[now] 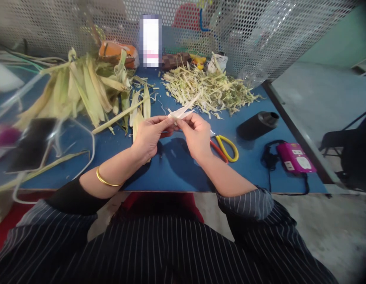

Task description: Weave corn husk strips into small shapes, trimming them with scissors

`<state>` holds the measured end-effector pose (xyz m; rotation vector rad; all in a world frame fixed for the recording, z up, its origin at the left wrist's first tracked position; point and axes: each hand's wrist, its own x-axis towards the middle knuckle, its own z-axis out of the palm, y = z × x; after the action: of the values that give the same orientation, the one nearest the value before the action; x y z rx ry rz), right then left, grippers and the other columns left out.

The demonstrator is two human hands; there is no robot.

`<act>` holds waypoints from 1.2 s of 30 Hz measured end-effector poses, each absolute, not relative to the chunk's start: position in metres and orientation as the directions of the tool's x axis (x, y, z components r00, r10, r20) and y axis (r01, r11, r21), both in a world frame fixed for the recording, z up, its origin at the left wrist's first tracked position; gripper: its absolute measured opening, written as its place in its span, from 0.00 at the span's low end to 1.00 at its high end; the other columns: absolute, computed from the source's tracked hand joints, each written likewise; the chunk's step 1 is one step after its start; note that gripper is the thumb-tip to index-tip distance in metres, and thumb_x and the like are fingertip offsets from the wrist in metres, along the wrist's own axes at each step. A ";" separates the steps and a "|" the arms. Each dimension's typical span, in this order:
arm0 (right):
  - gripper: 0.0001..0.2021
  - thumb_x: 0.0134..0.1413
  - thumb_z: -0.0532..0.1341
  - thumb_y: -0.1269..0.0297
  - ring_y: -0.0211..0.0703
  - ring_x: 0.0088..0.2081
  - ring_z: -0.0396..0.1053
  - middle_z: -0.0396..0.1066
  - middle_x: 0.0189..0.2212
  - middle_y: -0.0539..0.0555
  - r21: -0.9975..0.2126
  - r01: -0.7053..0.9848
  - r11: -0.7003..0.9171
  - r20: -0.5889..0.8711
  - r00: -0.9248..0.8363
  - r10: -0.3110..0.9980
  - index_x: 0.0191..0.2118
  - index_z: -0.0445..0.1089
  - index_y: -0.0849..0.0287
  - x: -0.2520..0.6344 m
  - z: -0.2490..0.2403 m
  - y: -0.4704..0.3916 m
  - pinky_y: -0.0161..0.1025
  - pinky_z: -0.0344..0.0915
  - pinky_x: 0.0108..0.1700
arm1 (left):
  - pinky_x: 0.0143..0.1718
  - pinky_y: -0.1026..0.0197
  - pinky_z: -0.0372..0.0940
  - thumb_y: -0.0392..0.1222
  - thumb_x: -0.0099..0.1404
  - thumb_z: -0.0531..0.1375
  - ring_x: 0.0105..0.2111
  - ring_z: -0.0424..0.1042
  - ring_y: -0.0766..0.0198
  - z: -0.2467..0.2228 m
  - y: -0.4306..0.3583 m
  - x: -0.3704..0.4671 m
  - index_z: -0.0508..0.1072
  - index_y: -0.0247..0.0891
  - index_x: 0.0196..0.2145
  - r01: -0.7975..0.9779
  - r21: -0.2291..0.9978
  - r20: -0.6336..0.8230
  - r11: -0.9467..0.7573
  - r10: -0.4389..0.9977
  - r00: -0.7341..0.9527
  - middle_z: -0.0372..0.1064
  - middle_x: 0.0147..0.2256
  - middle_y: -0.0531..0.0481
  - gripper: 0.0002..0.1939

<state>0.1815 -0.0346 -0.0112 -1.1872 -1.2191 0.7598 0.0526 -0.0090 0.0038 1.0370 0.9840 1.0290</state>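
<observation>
Some pale husk (183, 112) (thin, pointed) sits pinched in left grip (148, 136) and right grip (198, 136).

The husk strip (187, 108) is cream, the table (183, 179) blue, the shirt (171, 252) black (with pale pinstripes).

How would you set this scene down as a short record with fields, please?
Left hand: pinching a pale corn husk strip
Right hand: pinching the same strip
Left forearm: gold bangle
Far left: large corn husks
Far right: heap of husk scraps
Near right: scissors, black cylinder, magenta socket block
Surface: blue tabletop
</observation>
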 end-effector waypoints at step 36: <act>0.27 0.46 0.58 0.64 0.55 0.40 0.69 0.69 0.42 0.65 0.042 0.987 -0.155 -0.004 0.155 0.988 0.54 0.61 0.64 0.278 0.000 -0.097 0.42 0.62 0.38 | 0.33 0.65 0.69 0.45 0.51 0.66 0.30 0.75 0.66 0.009 0.003 0.044 0.76 0.37 0.27 -0.222 0.954 -0.140 0.203 0.952 0.271 0.75 0.28 0.48 0.09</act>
<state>0.2782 -0.0973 -0.0003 -2.4136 -2.0640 -0.0388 0.0436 0.0033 0.0093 1.0129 0.9233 1.0068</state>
